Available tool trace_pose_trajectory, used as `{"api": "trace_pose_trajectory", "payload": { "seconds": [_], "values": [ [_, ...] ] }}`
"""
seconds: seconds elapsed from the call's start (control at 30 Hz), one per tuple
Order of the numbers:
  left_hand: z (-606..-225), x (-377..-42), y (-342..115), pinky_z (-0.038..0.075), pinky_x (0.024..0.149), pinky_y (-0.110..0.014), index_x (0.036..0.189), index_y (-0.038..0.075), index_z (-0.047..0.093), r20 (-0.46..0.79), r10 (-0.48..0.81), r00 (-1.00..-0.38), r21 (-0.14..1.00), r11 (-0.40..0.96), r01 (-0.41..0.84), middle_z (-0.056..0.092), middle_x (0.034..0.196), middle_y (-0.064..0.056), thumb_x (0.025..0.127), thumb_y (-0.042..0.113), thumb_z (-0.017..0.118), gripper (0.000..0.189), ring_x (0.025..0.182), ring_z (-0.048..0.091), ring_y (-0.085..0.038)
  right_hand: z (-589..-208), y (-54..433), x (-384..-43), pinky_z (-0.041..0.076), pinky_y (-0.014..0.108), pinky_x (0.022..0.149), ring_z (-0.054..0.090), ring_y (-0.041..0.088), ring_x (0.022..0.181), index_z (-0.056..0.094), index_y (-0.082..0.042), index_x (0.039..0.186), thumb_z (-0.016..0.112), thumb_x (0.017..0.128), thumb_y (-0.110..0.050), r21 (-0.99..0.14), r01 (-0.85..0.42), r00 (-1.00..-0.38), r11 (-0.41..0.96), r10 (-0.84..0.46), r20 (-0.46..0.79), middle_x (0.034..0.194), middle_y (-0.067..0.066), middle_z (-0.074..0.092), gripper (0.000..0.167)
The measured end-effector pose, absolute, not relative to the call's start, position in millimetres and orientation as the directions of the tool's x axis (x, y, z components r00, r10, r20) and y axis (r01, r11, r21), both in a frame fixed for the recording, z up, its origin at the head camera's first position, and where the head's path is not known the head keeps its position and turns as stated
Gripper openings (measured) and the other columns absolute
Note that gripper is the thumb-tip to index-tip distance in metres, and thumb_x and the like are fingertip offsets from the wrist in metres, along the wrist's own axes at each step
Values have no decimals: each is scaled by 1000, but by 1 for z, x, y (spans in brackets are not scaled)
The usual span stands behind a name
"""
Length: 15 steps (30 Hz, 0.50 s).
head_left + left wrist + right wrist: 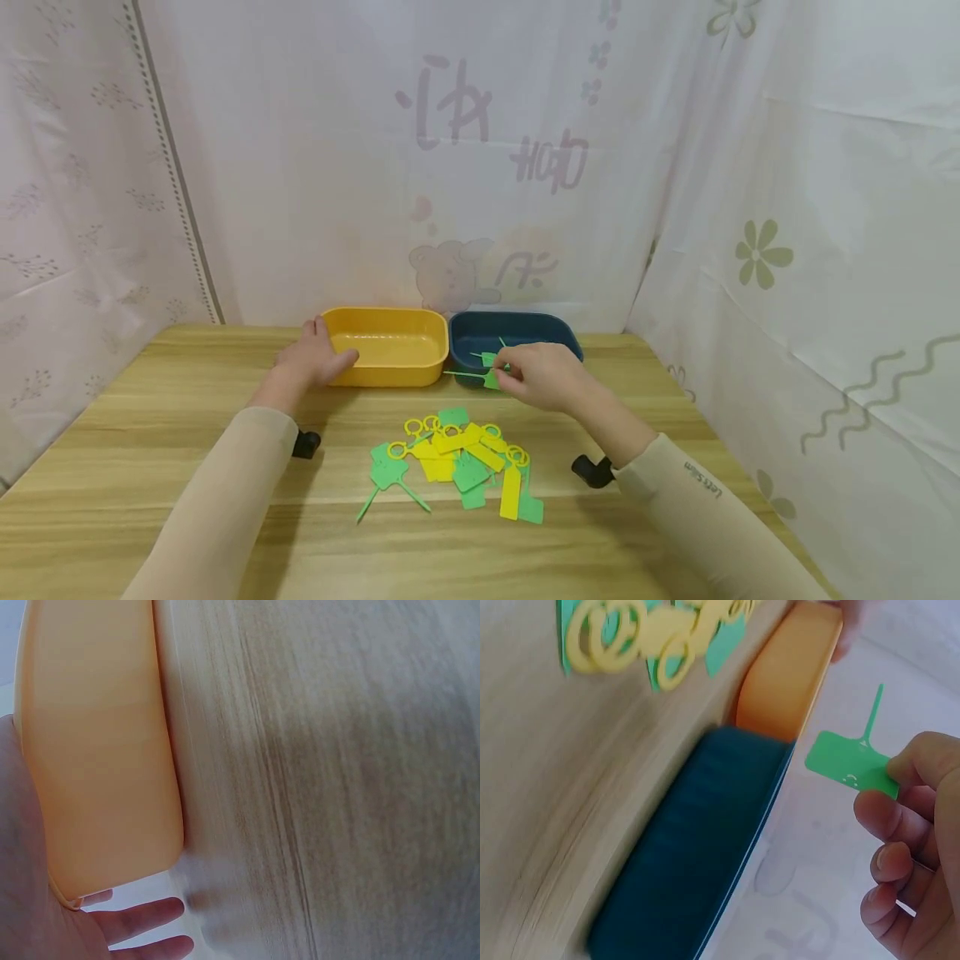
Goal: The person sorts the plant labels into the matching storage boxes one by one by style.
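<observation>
My right hand point(543, 375) pinches a green plastic tag point(850, 763) with a thin stem between thumb and fingertip, over the front of the dark blue bin point(525, 323). Another green tag point(488, 359) lies inside that bin. At the left end of the yellow bin point(386, 377), my left hand point(309, 357) rests with straight fingers, the thumb reaching over the rim. The left wrist view shows its fingers point(142, 919) extended past the bin's corner. A loose pile of green tags point(387, 471) and yellow tags point(510, 492) with ring ends lies nearer on the table.
The two bins stand side by side at the back of the wooden table point(225, 367), close to a printed curtain point(315, 167). A second curtain point(825, 250) hangs along the right edge. Black wrist mounts point(592, 472) stick out below both forearms.
</observation>
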State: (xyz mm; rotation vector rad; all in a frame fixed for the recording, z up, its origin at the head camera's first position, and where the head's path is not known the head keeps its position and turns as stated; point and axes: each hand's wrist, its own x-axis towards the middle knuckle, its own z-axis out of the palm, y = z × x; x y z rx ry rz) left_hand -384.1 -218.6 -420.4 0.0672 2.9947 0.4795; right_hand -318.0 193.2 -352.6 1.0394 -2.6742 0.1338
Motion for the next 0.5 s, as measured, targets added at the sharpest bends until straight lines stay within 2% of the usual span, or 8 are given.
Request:
{"api": "trace_pose_trajectory", "payload": {
  "seconds": [0.33,0.5],
  "values": [
    [-420,-382,-218,42,114,-79,166,-18,-10,-80,52,-995,315,949,24,-3,177,-41,108,63,39,111,137,55,-66,-353,212,-343,36,27,51,46,9,55,80,-15,113,67,105,-26,-34,-571,-790,820,-538,294,66,-10,59,19],
    [-420,-382,-218,42,114,-79,166,-18,-10,-77,49,-996,319,948,22,-2,177,-41,107,62,39,111,137,54,-67,-352,221,-352,39,29,52,47,11,53,80,-13,119,66,107,-25,-77,-521,-828,850,-482,287,67,-8,62,22]
  ]
}}
